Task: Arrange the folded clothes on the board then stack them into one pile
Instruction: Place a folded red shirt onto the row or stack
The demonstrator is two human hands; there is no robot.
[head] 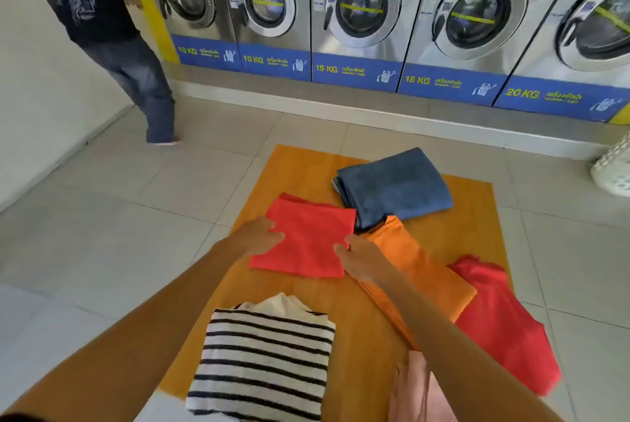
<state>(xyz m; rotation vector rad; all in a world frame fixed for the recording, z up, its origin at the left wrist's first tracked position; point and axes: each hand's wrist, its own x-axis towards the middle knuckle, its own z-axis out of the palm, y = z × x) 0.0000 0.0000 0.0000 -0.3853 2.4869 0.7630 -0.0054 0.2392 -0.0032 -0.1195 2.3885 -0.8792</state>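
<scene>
Fingers (272, 236) of both hands grip red cloth (306, 241) edges.

Coin laundry, by the look of it. Row of steel front-loading washing machines (361, 9) along the far wall, round glass doors, blue panels (354, 72) marked 10, 15 and 20 KG. Pale tiled floor (102, 210). White perforated laundry basket (613, 169) at the right edge, partly cut off. Standing person (102, 12) beside the leftmost machine.

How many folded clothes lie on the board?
6: blue far, red centre, orange, second red right, striped near, pink partly hidden.
</scene>
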